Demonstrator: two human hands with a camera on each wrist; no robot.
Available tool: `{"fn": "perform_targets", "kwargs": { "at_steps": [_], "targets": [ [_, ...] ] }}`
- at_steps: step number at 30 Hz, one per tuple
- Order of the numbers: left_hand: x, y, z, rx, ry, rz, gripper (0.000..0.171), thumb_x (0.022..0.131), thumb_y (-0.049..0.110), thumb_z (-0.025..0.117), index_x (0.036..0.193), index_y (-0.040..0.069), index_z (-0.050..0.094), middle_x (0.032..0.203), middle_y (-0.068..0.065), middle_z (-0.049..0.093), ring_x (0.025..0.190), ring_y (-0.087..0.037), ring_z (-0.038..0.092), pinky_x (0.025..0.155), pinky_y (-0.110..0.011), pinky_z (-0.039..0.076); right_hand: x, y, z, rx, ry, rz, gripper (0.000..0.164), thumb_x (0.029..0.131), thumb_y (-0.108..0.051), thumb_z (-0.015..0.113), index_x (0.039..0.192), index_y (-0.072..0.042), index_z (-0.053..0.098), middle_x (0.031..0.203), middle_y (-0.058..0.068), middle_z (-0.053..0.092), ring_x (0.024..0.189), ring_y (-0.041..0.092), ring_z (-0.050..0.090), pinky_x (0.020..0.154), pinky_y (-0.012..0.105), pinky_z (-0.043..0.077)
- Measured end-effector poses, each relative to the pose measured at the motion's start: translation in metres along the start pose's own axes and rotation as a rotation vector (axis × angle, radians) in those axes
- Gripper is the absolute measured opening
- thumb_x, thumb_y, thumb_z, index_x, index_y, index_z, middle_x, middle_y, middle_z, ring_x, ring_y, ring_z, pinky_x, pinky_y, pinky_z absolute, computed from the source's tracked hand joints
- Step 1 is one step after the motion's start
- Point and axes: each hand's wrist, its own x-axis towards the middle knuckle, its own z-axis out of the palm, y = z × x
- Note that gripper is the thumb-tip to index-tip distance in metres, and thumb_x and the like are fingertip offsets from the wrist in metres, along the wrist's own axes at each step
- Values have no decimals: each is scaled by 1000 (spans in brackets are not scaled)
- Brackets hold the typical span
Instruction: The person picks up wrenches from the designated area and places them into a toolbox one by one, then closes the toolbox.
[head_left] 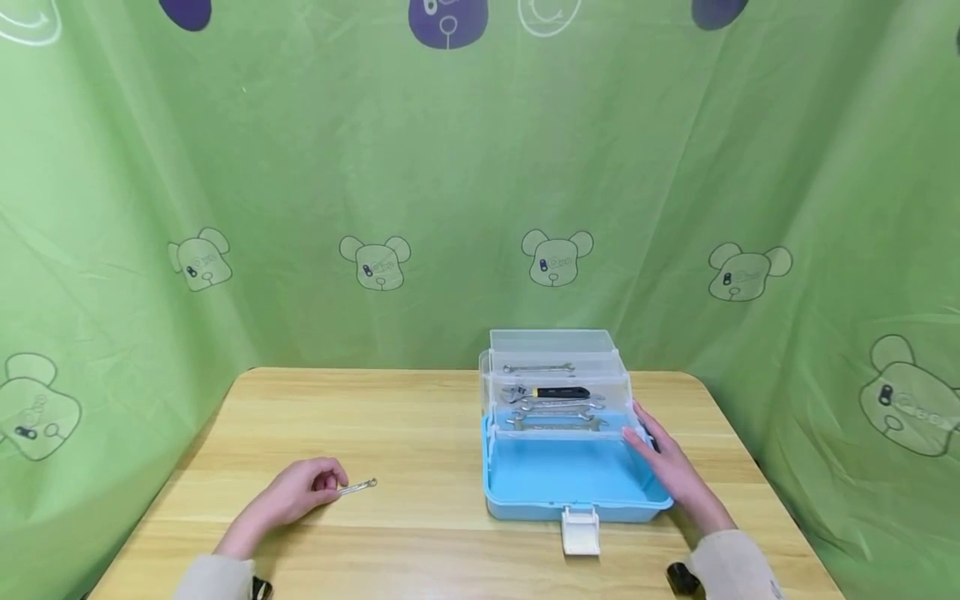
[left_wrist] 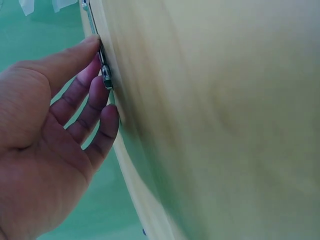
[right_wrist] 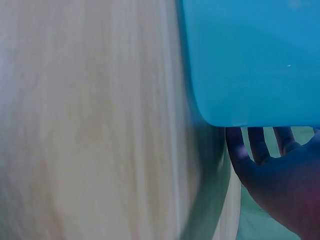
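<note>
The left hand (head_left: 300, 490), pinching 1 end of the wrench (head_left: 358, 487), should grip firmly while the straight-fingered right hand (head_left: 669, 465) steadies the toolbox (head_left: 525, 510).

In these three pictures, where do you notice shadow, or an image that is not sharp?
Head: light fairly even, toolbox readable; left wrist: wood grain on the tabletop looks soft; right wrist: right hand dark and bluish, tabletop grain soft too.
</note>
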Motion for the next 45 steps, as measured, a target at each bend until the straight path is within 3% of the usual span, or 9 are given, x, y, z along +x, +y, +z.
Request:
{"fn": "perform_targets", "kwargs": {
  "at_steps": [5, 13, 22, 29, 38, 45],
  "targets": [
    [3, -2, 1, -2, -5, -26, 11, 91, 12, 77, 98, 18, 70, 81, 8, 60, 72, -1, 50, 65, -21, 45, -4, 2, 2, 0, -6, 22, 83, 103, -65, 45, 165, -40, -4, 174, 14, -9, 156, 54, -3, 117, 81, 10],
    [-12, -5, -11, -41, -11, -39, 22, 84, 10, 82, 102, 12, 70, 86, 4, 62, 75, -3, 52, 68, -20, 48, -4, 2, 2, -3, -4, 29, 84, 102, -67, 45, 165, -40, -5, 174, 14, -9, 156, 54, -3, 117, 81, 10],
    [-16, -9, -14, -53, -28, -40, 17, 87, 9, 79, 101, 14, 70, 85, 6, 63, 76, -2, 54, 68, -20, 50, -5, 3, 0, -12, 1, 17, 83, 103, -66, 45, 165, -40, -4, 174, 15, -9, 156, 55, -2, 117, 81, 10],
    [-13, -4, -14, -44, -57, -41, 15, 88, 5, 77, 98, 13, 68, 85, 5, 63, 78, -2, 55, 70, -20, 51, -4, 3, 0, -5, -1, 18, 84, 102, -67, 45, 164, -41, -4, 174, 14, -9, 156, 54, -2, 117, 81, 10],
    [-13, 6, -15, -100, -132, -36, 14, 89, 1, 74, 98, 7, 65, 86, 0, 63, 79, -6, 55, 69, -21, 50, -2, 2, 0, -1, 5, 7, 83, 103, -65, 46, 165, -41, -2, 174, 15, -7, 156, 54, -2, 117, 81, 11],
    [-14, 6, -14, -102, -134, -45, 9, 92, 2, 72, 97, 6, 65, 86, 0, 62, 78, -6, 54, 69, -21, 50, 1, 3, 0, 5, 5, -10, 81, 104, -61, 47, 165, -39, -2, 174, 16, -7, 156, 54, -2, 118, 80, 11]
  ]
}}
